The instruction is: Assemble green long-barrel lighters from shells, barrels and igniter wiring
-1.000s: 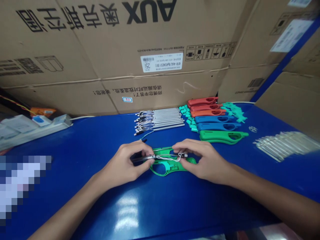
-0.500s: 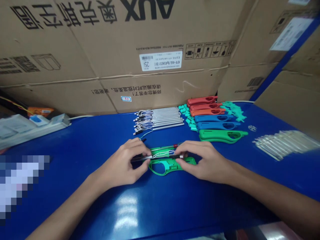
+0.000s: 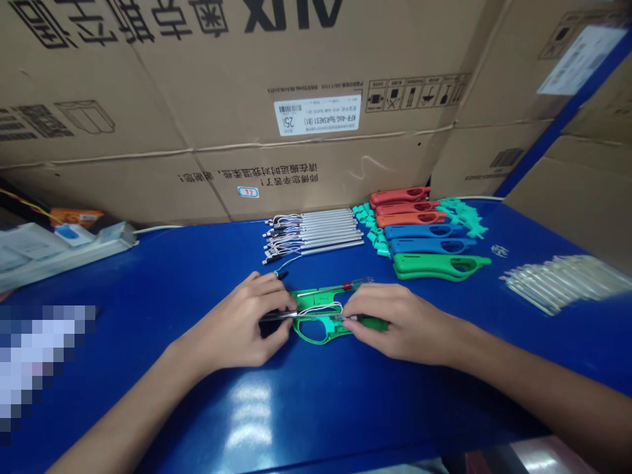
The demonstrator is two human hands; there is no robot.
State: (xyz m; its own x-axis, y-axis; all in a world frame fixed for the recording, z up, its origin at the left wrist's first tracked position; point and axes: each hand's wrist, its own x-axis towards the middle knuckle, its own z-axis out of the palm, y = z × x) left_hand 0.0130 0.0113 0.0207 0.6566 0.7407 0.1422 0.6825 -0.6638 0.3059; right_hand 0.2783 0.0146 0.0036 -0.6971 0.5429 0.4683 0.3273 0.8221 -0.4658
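Observation:
My left hand (image 3: 251, 319) pinches a slim metal tube (image 3: 278, 316), with white wires (image 3: 320, 307) running from its right end. Closed around a small black igniter piece (image 3: 352, 318) at the other end of the wires is my right hand (image 3: 395, 317). Beneath lies the near green lighter shell half (image 3: 312, 338), its inside facing up, with a teal trigger (image 3: 328, 325) in it. Just behind is another green shell half (image 3: 309, 299). A thin shaft with a red collar (image 3: 347, 286) and clear end lies across that one. My right fingers partly hide the igniter and near shell.
Behind my hands lie several wired metal tubes (image 3: 330, 230), teal caps (image 3: 380, 240) and red, blue and green lighter shells (image 3: 429, 245). Teal triggers (image 3: 461, 214) and clear tubes (image 3: 557, 283) are at right. A power strip (image 3: 113, 240) sits left; cardboard (image 3: 222, 131) stands behind.
My right hand has brought the igniter piece slightly left and down onto the near shell half. The wires now bow more. My left hand keeps the tube almost in place.

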